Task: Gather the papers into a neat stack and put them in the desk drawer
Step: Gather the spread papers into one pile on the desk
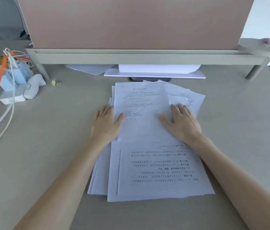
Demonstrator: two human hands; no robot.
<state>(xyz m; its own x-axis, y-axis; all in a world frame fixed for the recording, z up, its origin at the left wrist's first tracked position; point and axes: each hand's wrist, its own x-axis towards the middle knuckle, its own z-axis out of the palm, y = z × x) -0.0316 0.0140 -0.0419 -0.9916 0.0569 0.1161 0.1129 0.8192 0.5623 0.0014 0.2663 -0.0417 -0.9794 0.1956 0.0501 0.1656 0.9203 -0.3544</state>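
Note:
Several white printed papers [154,170] lie in a loose, fanned pile on the grey desk [56,133], edges out of line. A top sheet [140,103] sits skewed over the far half of the pile. My left hand [107,123] rests flat at the pile's left edge, thumb on the top sheet. My right hand [182,122] lies flat on the right side of the top sheet, fingers spread. Neither hand grips anything. No drawer shows in view.
A grey shelf riser [147,57] with a pink panel [131,22] spans the back; more white sheets [155,70] lie under it. At far left sit a power strip with blue chargers [15,80], white and orange cables [1,123], and a small yellow clip [54,82].

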